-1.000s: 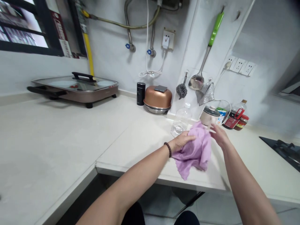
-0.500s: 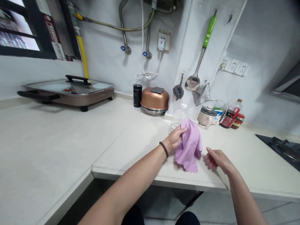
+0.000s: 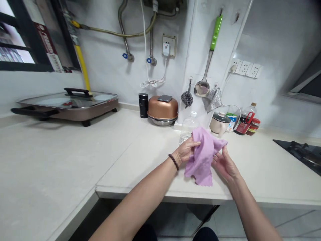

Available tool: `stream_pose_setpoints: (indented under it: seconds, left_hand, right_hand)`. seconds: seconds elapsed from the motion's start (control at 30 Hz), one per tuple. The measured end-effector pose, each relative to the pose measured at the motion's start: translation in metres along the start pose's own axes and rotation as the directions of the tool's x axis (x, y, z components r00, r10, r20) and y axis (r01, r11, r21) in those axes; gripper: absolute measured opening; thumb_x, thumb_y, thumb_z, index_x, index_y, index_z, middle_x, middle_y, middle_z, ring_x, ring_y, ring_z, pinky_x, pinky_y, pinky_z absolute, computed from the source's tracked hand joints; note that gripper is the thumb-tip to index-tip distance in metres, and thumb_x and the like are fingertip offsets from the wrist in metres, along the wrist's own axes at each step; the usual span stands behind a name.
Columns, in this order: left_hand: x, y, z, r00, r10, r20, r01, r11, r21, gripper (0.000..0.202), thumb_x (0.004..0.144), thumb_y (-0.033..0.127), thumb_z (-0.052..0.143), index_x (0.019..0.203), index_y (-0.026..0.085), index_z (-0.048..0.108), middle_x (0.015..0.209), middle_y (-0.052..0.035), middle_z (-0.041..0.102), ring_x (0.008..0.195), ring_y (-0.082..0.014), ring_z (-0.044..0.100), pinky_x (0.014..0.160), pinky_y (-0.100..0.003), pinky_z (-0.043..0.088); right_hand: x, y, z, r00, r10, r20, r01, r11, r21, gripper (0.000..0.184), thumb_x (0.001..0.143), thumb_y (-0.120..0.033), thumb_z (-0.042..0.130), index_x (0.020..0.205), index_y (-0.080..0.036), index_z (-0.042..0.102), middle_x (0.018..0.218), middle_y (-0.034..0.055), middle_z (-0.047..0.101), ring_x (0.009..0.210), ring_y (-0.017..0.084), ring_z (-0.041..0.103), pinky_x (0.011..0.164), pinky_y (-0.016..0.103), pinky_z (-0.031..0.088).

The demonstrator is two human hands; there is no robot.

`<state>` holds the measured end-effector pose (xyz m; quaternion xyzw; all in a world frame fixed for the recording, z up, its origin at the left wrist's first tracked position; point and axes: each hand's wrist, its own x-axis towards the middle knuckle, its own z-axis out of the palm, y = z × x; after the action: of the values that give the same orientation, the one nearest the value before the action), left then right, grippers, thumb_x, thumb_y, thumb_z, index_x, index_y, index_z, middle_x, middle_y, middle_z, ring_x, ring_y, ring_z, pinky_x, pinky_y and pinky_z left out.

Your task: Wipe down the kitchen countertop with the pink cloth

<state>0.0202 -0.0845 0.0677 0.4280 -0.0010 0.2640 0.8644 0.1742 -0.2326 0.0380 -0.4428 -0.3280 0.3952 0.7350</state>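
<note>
A purple cloth with a zigzag edge hangs bunched above the pale countertop. My left hand, with a dark bead bracelet at the wrist, is closed on the cloth's upper left part. At the right, my right hand pinches a corner of the same cloth between thumb and fingers, pulling it out sideways. Just behind the cloth stands a clear plastic bottle with a white cap, its lower right part hidden.
An electric griddle stands on the left counter. Along the wall are a black canister, a copper-coloured bowl, a small lidded pot and jars. A ladle hangs above. A black stove lies at the right.
My right hand has moved left and up to the cloth and taken hold of its corner, stretching it rightward. My left hand keeps its hold. The view has shifted slightly.
</note>
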Motion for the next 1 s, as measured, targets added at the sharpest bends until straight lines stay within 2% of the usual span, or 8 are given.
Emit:
stream_pose_setpoints:
  seconds: [0.13, 0.3, 0.4, 0.53, 0.67, 0.77, 0.87, 1.0]
  left_hand:
    - [0.003, -0.001, 0.000, 0.996, 0.077, -0.033, -0.077, 0.997, 0.019, 0.050, 0.068, 0.022, 0.090, 0.113, 0.020, 0.069, 0.104, -0.0059, 0.078, 0.097, -0.0228, 0.076, 0.089, -0.034, 0.060]
    - [0.011, -0.002, -0.002, 0.956, 0.195, -0.218, -0.186, 0.981, 0.060, 0.046, 0.061, 0.028, 0.096, 0.097, 0.018, 0.069, 0.089, -0.0022, 0.077, 0.082, -0.0169, 0.073, 0.083, -0.030, 0.058]
    - [0.014, -0.003, -0.003, 0.941, 0.237, -0.240, -0.213, 0.969, 0.125, 0.049, 0.058, 0.032, 0.096, 0.095, 0.017, 0.068, 0.087, -0.0008, 0.075, 0.078, -0.0143, 0.070, 0.078, -0.027, 0.056]
    - [0.014, -0.005, -0.008, 0.896, 0.338, -0.289, -0.220, 0.901, 0.374, 0.048, 0.060, 0.040, 0.094, 0.085, 0.018, 0.060, 0.072, 0.0045, 0.065, 0.062, -0.0110, 0.060, 0.060, -0.022, 0.048]
    - [0.015, -0.003, -0.015, 0.761, 0.544, -0.352, -0.215, 0.724, 0.655, 0.053, 0.060, 0.031, 0.094, 0.079, 0.022, 0.046, 0.055, 0.0147, 0.039, 0.048, -0.0053, 0.037, 0.047, -0.017, 0.027]
    - [0.015, 0.002, -0.016, 0.722, 0.582, -0.375, -0.190, 0.688, 0.701, 0.057, 0.060, 0.024, 0.094, 0.100, 0.021, 0.052, 0.059, 0.0153, 0.042, 0.051, -0.0063, 0.042, 0.050, -0.016, 0.031]
    - [0.015, 0.006, -0.014, 0.737, 0.528, -0.422, -0.177, 0.753, 0.634, 0.077, 0.060, 0.021, 0.095, 0.122, 0.019, 0.051, 0.066, 0.0131, 0.051, 0.058, -0.0086, 0.054, 0.057, -0.018, 0.041]
    - [0.012, 0.007, -0.008, 0.803, 0.433, -0.410, -0.185, 0.835, 0.519, 0.093, 0.058, 0.019, 0.098, 0.136, 0.017, 0.047, 0.078, 0.0072, 0.061, 0.068, -0.0121, 0.063, 0.067, -0.023, 0.051]
  right_hand:
    - [0.003, -0.017, -0.020, 0.990, -0.068, -0.126, 0.063, 0.997, -0.047, 0.114, 0.061, -0.038, 0.099, 0.157, -0.052, 0.039, 0.127, -0.0044, 0.071, 0.076, 0.013, 0.066, 0.068, 0.027, 0.059]
    - [0.007, -0.058, -0.055, 0.955, -0.167, -0.247, 0.113, 0.969, -0.218, 0.131, 0.054, -0.031, 0.100, 0.166, -0.035, 0.031, 0.087, -0.0046, 0.073, 0.061, 0.011, 0.058, 0.054, 0.020, 0.048]
    - [0.007, -0.080, -0.065, 0.943, -0.229, -0.240, 0.148, 0.938, -0.315, 0.111, 0.053, -0.036, 0.101, 0.153, -0.027, 0.053, 0.070, -0.0066, 0.066, 0.057, 0.011, 0.054, 0.054, 0.021, 0.046]
    - [0.009, -0.098, -0.072, 0.926, -0.292, -0.241, 0.176, 0.896, -0.408, 0.066, 0.047, -0.046, 0.102, 0.102, -0.018, 0.080, 0.085, 0.0037, 0.074, 0.069, 0.015, 0.060, 0.060, 0.026, 0.049]
    - [0.008, -0.109, -0.081, 0.942, -0.281, -0.182, 0.158, 0.851, -0.500, 0.065, 0.045, -0.049, 0.103, 0.100, -0.019, 0.083, 0.101, 0.0092, 0.078, 0.083, 0.020, 0.064, 0.072, 0.033, 0.053]
    - [0.006, -0.115, -0.087, 0.958, -0.258, -0.126, 0.149, 0.822, -0.550, 0.070, 0.045, -0.048, 0.104, 0.106, -0.021, 0.083, 0.113, 0.0110, 0.078, 0.098, 0.026, 0.067, 0.084, 0.039, 0.056]
    - [0.003, -0.118, -0.090, 0.950, -0.294, -0.106, 0.166, 0.762, -0.625, 0.070, 0.049, -0.052, 0.102, 0.108, -0.021, 0.083, 0.114, 0.0114, 0.078, 0.100, 0.027, 0.067, 0.086, 0.040, 0.057]
    - [0.001, -0.119, -0.089, 0.933, -0.341, -0.115, 0.184, 0.726, -0.663, 0.067, 0.052, -0.057, 0.099, 0.106, -0.021, 0.083, 0.091, 0.0069, 0.076, 0.081, 0.020, 0.063, 0.071, 0.033, 0.055]
